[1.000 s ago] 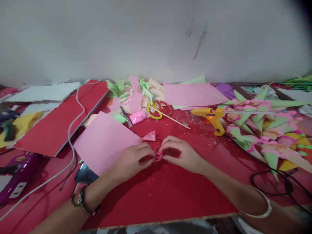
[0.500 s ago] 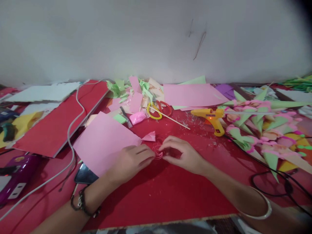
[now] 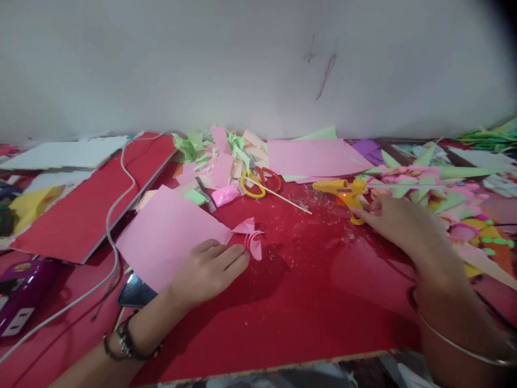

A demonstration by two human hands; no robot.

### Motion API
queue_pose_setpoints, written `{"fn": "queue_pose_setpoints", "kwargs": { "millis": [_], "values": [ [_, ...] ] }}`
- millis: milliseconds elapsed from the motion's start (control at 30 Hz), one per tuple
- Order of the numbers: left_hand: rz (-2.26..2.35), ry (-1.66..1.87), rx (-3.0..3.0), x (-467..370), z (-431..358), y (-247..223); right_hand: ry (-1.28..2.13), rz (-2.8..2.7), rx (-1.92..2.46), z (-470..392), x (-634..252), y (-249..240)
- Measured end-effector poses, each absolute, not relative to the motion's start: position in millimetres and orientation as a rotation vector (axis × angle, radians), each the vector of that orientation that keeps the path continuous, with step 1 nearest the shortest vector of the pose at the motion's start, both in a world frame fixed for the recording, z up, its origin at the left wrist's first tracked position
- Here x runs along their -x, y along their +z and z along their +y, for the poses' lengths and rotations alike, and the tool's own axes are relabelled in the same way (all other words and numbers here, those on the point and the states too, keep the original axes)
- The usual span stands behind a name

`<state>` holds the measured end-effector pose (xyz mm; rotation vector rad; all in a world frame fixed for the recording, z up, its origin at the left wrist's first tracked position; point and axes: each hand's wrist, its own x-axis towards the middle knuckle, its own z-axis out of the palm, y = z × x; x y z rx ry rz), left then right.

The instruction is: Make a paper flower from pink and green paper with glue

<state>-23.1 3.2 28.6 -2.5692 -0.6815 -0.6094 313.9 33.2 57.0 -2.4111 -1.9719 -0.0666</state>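
My left hand [image 3: 214, 269] is closed, its fingertips pinching a curled pink paper strip [image 3: 255, 246] just above the red tabletop. Beside it, partly under my forearm, lies a flat pink paper sheet [image 3: 177, 231]; a small folded pink paper scrap [image 3: 244, 226] sits at its right corner. At the right, my right hand [image 3: 398, 223] closes round the handle of a yellow glue gun [image 3: 341, 187]. The gun rests on the table with a small light glowing on its side and a clear glue stick out of its back. Some of the fingers on its far side are hidden.
Scissors [image 3: 254, 186] and a thin wooden stick [image 3: 288, 202] lie behind the hands, near paper scraps [image 3: 222, 164]. Green-and-pink paper cones [image 3: 456, 202] pile up at right. A white cable [image 3: 111, 215] crosses a red board [image 3: 92, 205]. A dark phone [image 3: 135, 292] lies under the pink sheet.
My right hand has let go of the curled pink strip and moved right to the glue gun's handle. The left hand keeps the strip, now opened out more.
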Motion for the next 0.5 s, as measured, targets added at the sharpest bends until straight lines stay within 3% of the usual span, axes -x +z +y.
{"fn": "queue_pose_setpoints", "kwargs": {
  "millis": [200,367,500],
  "values": [
    [-0.636,-0.628,2.533,23.5,4.4,26.3,-0.195,-1.983,2.411,55.1,-309.9,27.7],
    [-0.628,-0.61,2.517,23.8,5.2,27.9,-0.344,-1.783,2.362,54.5,-310.4,33.7],
    [-0.62,-0.583,2.511,22.2,6.4,28.7,-0.113,-1.673,2.068,43.0,-298.0,41.6]
  ]
}}
